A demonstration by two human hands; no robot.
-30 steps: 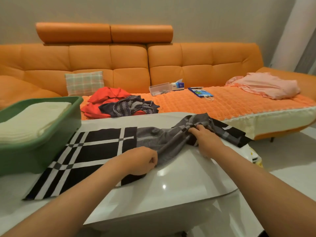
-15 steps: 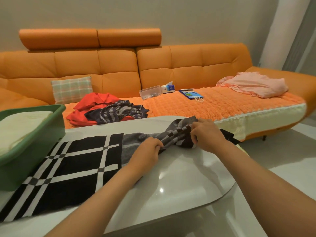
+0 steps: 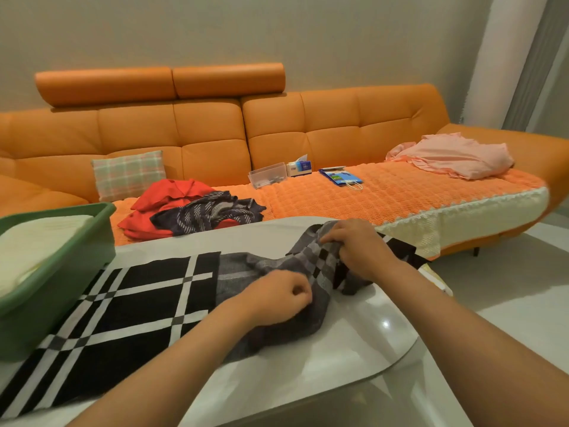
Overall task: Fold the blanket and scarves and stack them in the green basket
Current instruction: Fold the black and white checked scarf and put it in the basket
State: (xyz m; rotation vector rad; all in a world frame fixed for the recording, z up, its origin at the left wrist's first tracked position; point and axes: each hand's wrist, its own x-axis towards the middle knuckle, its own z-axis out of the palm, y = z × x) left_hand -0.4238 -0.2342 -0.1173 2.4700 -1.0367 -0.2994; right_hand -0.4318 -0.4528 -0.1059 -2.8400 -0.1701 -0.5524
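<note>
Black-and-white plaid scarf lies spread on the white table, long axis running from 7 o'clock at the near left edge up toward 2 o'clock. The flat, smoothed part is the left half; the right half is grey, bunched and twisted, its far end trailing off the table edge near the sofa.

Left hand is closed in a fist on the grey bunched cloth at the table's middle. Right hand is closed over the checked grey fold just beyond it, at 1 o'clock from the left hand. Hands near each other, both gripping the same scarf.

Green basket sits at 9 o'clock, touching the scarf's left edge; a folded cream blanket lies inside it.

On the orange sofa at 12 o'clock: a heap of red cloth with a dark striped scarf on top. Tissue box beyond carries print too small to read. Pink cloth lies at 2 o'clock.
</note>
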